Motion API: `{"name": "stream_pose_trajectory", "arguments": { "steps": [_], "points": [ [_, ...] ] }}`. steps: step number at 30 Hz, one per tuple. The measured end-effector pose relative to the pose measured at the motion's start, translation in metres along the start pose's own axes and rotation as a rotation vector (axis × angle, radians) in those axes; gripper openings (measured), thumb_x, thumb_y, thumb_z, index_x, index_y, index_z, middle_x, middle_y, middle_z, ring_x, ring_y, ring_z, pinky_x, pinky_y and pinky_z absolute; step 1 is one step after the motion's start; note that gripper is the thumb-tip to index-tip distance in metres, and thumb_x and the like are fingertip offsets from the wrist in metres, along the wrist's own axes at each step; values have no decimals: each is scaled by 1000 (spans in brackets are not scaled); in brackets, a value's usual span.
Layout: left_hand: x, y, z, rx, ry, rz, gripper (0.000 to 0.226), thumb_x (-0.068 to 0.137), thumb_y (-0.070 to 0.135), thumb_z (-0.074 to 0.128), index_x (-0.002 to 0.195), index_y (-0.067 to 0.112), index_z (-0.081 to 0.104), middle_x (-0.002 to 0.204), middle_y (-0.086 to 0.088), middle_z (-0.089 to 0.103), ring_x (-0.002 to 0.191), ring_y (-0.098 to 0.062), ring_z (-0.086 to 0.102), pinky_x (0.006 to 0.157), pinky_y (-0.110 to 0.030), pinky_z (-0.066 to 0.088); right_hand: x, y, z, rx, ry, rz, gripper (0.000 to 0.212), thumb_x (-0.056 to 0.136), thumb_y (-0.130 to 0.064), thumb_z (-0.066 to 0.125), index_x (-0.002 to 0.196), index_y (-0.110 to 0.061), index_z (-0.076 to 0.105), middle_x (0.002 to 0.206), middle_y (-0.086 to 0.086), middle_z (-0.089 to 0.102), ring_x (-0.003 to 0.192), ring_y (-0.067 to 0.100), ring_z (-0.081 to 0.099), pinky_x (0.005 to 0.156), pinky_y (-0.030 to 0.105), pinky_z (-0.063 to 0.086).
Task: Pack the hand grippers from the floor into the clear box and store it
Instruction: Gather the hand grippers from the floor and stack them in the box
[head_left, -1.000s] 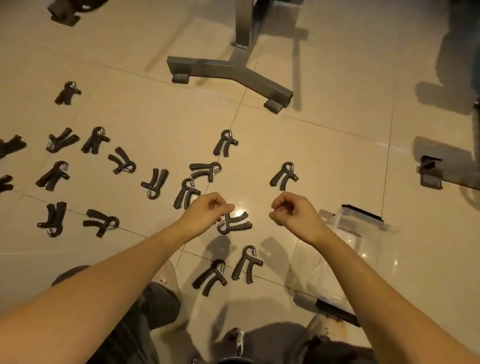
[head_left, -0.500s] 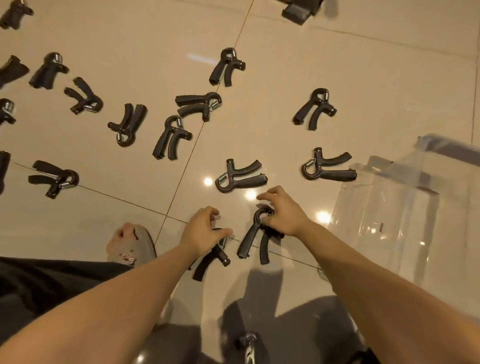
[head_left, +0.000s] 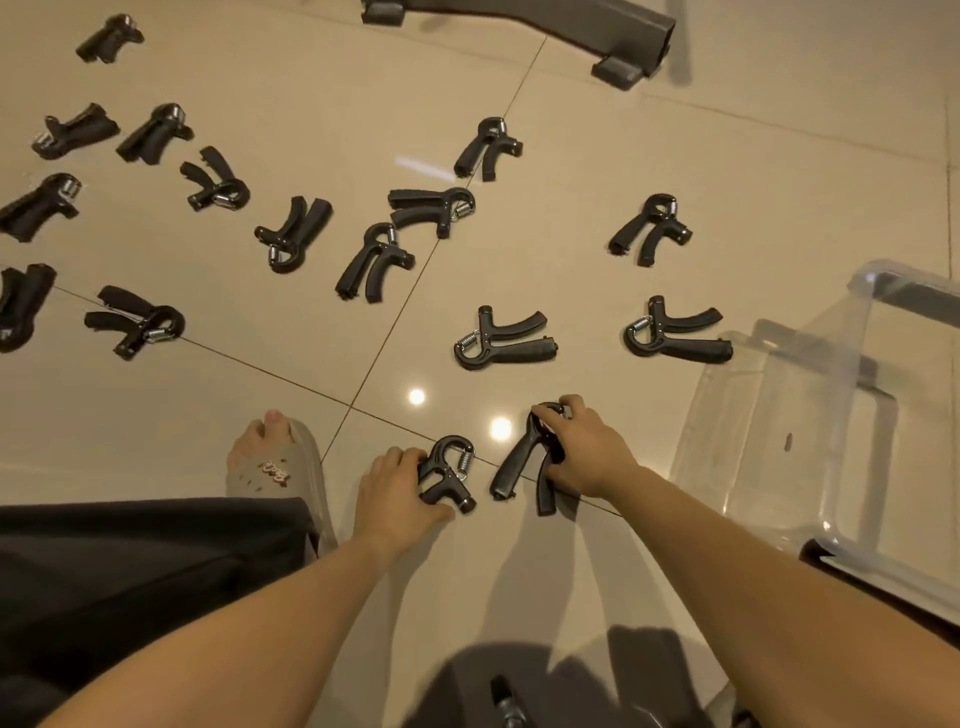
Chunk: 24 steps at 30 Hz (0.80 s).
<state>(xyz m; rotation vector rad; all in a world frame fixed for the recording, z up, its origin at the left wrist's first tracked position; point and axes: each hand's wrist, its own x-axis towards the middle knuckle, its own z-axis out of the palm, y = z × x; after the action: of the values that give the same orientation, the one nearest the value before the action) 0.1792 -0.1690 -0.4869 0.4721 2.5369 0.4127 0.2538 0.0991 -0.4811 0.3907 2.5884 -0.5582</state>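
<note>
While the person bent low over the floor (head_left: 156, 447), each hand was closing on a hand gripper. The left hand (head_left: 397, 493) had its fingers curled round one hand gripper (head_left: 447, 475), and the right hand (head_left: 584, 457) pinched the top of another hand gripper (head_left: 524, 460). Both grippers seemed to be touching the tiles, though that was hard to tell.

This looked like the pick-up step, right at the start. Next, both would need lifting and dropping into the clear box (head_left: 810, 415), which sat open just to the right and looked empty. Many more grippers lay spread out on the shiny tan tiles. A grey metal stand foot (head_left: 571, 26) sat at the top, and a foot in a slipper (head_left: 280, 467) was near the left hand.
</note>
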Motion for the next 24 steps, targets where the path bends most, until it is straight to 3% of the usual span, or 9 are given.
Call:
{"name": "stream_pose_trajectory", "arguments": {
  "steps": [4,9,14,19,24],
  "points": [
    [-12,-6,14,-114,72,-96,59,68,41,85,116,18,59,108,1,54,106,-23,50,89,-35,45,-8,3,8,102,11,45,92,75,-35,76,154,-33,29,143,9,28,116,34,53,89,43,55],
    [-28,-11,25,-299,169,-212,57,70,29,86,119,17,60,106,-1,52,107,-25,51,89,-39,49,-23,11,19,135,-21,62,98,74,-21,80,155,-33,26,140,10,27,100,35,63,90,43,55],
    [-43,-5,25,-517,225,-285,50,74,20,84,115,23,56,106,0,62,95,-22,63,81,-39,55,-37,2,26,-79,138,65,77,66,-53,82,127,-25,43,121,4,38,100,26,52,69,38,54],
    [-56,3,18,-637,255,-264,54,74,20,86,120,26,58,108,4,65,97,-18,65,85,-43,59,-44,0,34,-206,146,-18,64,75,-57,71,129,-31,48,120,-1,46,103,26,48,72,35,49],
    [-65,20,4,-675,280,-202,56,71,15,89,120,19,61,104,5,65,94,-16,63,78,-26,51,-60,1,35,-151,173,8,60,75,-56,70,124,-27,51,114,0,45,99,26,48,66,36,50]
  ]
}}
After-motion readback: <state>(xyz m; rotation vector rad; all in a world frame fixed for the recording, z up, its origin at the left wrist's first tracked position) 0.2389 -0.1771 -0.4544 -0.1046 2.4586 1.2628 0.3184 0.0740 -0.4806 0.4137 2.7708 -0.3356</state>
